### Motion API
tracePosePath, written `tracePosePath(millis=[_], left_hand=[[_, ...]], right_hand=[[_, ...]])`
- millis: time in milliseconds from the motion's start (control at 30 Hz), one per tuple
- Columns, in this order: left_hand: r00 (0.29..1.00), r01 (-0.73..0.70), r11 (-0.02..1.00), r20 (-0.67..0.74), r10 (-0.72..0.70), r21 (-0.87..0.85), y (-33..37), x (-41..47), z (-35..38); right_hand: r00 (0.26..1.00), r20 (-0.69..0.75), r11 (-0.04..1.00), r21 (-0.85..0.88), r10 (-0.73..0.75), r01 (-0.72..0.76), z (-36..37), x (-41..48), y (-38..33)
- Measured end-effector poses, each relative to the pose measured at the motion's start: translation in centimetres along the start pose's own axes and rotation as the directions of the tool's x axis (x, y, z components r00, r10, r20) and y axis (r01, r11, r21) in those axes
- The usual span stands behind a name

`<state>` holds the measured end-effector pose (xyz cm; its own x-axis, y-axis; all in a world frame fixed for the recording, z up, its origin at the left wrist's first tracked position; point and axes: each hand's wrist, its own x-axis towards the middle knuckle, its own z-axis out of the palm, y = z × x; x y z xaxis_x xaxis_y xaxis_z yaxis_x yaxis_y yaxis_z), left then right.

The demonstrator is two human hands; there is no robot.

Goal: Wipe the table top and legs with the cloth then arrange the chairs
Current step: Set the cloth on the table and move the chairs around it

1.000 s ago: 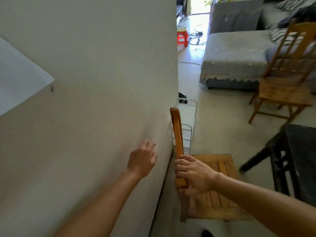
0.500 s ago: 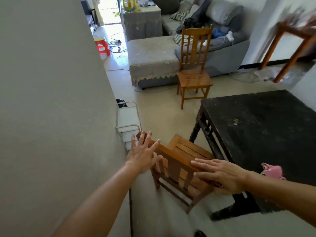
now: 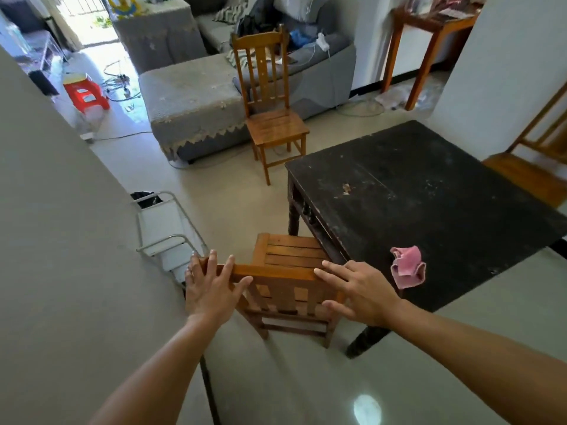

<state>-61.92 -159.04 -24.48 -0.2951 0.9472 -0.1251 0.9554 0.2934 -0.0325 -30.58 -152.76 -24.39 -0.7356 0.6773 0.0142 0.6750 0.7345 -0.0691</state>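
Head view shows the near chair (image 3: 288,273) now square to the dark tabletop (image 3: 429,194), its seat at the table's near corner; half a second ago it stood slanted. The left hand (image 3: 211,289) and right hand (image 3: 365,291) rest flat on its top rail, fingers spread, clasping nothing. The pink cloth (image 3: 407,266) lies crumpled on the tabletop, just right of the hands.

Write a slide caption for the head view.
Left hand and right hand rest on the back of a wooden chair beside the black table, pink cloth lying on it.
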Motion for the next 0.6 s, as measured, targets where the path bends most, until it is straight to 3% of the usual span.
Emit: tracePosePath(millis=[167,300,600], left_hand=[[0.999,0.020,0.999,0.044,-0.021,0.029,1.7,-0.3,-0.3],[0.998,-0.034,0.998,0.051,0.031,0.061,2.3,0.5,-0.5],[0.930,-0.367,0.909,0.104,0.352,0.200,5.5,10.2,-2.9]], right_hand=[[0.999,-0.045,1.000,0.018,-0.014,0.015,0.6,-2.1,-0.2],[0.996,-0.065,0.998,0.016,0.058,-0.057,1.0,-3.9,-0.8],[0.926,-0.147,0.937,0.082,0.348,-0.339,2.2,-3.4,-3.1]])
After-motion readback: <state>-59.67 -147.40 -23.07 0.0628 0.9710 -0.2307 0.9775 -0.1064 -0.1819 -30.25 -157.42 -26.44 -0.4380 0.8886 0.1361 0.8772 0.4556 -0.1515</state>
